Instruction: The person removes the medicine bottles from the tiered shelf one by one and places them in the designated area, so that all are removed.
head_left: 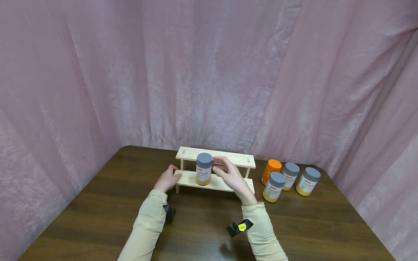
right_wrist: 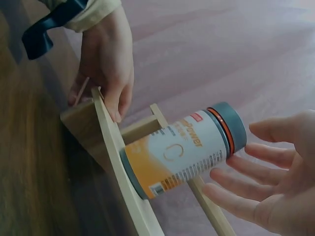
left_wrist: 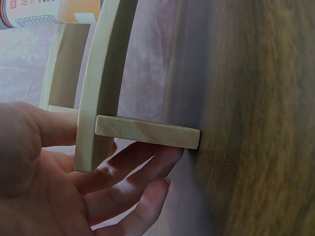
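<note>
A supplement jar [head_left: 204,170] with a grey lid and a white-and-yellow label stands upright on the lower step of a small two-step wooden rack [head_left: 225,184]. My right hand [head_left: 231,175] is beside the jar's right side. Its thumb and fingers [right_wrist: 241,184] are spread loosely around the lid end, with the fingertips right at the lid. My left hand [head_left: 167,178] grips the left end of the lower step. In the left wrist view its thumb [left_wrist: 54,125] lies over the board, and the other fingers curl underneath near the rack's leg [left_wrist: 147,132].
Right of the rack stand an orange jar [head_left: 271,172] and grey-lidded jars, one in front [head_left: 274,186], one behind [head_left: 290,176] and one farther right [head_left: 308,182]. A pink curtain [head_left: 209,72] hangs behind the brown wooden table [head_left: 98,203].
</note>
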`<state>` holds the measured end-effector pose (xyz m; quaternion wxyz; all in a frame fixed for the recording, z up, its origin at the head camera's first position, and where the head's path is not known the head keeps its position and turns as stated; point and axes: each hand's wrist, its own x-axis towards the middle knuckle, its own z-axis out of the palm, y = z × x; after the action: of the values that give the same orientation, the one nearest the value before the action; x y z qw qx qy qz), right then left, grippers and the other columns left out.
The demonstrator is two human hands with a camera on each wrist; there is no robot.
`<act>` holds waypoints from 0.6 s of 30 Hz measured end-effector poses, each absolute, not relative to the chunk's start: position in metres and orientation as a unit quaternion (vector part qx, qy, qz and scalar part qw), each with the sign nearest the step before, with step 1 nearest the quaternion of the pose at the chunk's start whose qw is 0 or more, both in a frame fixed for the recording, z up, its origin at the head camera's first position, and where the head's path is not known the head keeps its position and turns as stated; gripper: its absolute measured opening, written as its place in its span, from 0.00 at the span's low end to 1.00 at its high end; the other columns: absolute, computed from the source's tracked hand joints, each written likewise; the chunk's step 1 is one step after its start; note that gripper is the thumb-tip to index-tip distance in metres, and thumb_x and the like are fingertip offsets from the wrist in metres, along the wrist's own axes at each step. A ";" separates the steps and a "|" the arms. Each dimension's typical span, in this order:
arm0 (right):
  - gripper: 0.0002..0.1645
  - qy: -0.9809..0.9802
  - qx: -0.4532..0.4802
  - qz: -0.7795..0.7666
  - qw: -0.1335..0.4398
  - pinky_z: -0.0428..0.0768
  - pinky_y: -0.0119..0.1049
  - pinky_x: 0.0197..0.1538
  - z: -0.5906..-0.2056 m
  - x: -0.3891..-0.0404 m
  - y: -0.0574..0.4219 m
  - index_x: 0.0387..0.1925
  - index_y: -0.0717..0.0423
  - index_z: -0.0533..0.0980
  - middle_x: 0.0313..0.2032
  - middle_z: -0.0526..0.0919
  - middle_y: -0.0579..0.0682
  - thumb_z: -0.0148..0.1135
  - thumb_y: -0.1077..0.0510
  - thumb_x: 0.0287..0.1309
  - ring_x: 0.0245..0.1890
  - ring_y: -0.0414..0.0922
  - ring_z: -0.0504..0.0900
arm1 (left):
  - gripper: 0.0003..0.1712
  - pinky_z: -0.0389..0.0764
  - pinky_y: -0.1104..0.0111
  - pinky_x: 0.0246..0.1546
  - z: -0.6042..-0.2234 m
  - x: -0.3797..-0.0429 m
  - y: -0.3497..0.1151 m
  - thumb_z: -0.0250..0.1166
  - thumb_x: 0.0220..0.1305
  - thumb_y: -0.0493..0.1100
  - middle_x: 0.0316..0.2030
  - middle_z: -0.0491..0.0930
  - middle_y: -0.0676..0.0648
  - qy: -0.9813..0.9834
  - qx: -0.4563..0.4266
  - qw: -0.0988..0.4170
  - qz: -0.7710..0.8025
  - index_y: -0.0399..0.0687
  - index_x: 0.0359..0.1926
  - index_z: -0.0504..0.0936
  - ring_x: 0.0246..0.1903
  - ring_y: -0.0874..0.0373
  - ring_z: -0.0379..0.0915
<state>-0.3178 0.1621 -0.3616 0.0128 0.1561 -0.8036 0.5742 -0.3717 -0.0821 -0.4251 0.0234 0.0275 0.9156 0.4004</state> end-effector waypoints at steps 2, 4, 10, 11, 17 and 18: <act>0.25 -0.801 0.151 0.580 0.018 0.76 0.50 0.59 -0.363 -0.318 0.159 0.65 0.57 0.66 0.64 0.72 0.60 0.54 0.60 0.68 0.62 0.58 0.75 | 0.24 0.75 0.54 0.42 -0.424 -0.371 -0.082 0.53 0.70 0.45 0.54 0.75 0.27 0.917 0.026 0.023 0.397 0.35 0.60 0.65 0.42 0.39 0.76; 0.27 -0.799 0.145 0.583 0.022 0.75 0.52 0.60 -0.363 -0.319 0.155 0.66 0.56 0.65 0.64 0.71 0.60 0.55 0.60 0.67 0.62 0.58 0.74 | 0.24 0.75 0.52 0.47 -0.424 -0.371 -0.082 0.53 0.70 0.45 0.56 0.74 0.27 0.919 0.026 0.021 0.393 0.35 0.60 0.65 0.47 0.38 0.75; 0.32 -0.793 0.132 0.594 0.029 0.70 0.58 0.64 -0.368 -0.324 0.142 0.67 0.51 0.63 0.67 0.67 0.59 0.60 0.58 0.64 0.64 0.59 0.72 | 0.24 0.74 0.50 0.51 -0.423 -0.371 -0.082 0.54 0.70 0.45 0.57 0.74 0.27 0.920 0.024 0.014 0.392 0.35 0.60 0.66 0.50 0.36 0.75; 0.32 -0.792 0.131 0.596 0.031 0.70 0.58 0.63 -0.369 -0.325 0.140 0.67 0.51 0.63 0.67 0.67 0.59 0.61 0.59 0.63 0.64 0.59 0.72 | 0.24 0.73 0.50 0.51 -0.423 -0.371 -0.082 0.54 0.70 0.45 0.57 0.74 0.27 0.919 0.023 0.014 0.392 0.35 0.60 0.66 0.51 0.36 0.74; 0.34 -0.784 0.120 0.606 0.058 0.74 0.54 0.59 -0.377 -0.330 0.125 0.65 0.47 0.63 0.63 0.71 0.58 0.65 0.58 0.59 0.60 0.57 0.76 | 0.24 0.73 0.49 0.52 -0.421 -0.369 -0.081 0.55 0.69 0.45 0.57 0.74 0.27 0.920 0.025 0.015 0.390 0.35 0.60 0.66 0.52 0.35 0.74; 0.35 -0.782 0.118 0.609 0.060 0.74 0.53 0.59 -0.379 -0.331 0.122 0.65 0.47 0.63 0.62 0.71 0.58 0.66 0.57 0.59 0.59 0.57 0.76 | 0.24 0.73 0.49 0.52 -0.420 -0.370 -0.081 0.55 0.69 0.45 0.57 0.74 0.27 0.920 0.025 0.016 0.391 0.35 0.60 0.66 0.52 0.35 0.74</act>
<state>-0.3309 0.1221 -0.3790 0.0601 0.1178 -0.7820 0.6090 -0.3696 -0.0808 -0.4201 0.0161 0.0253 0.9199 0.3911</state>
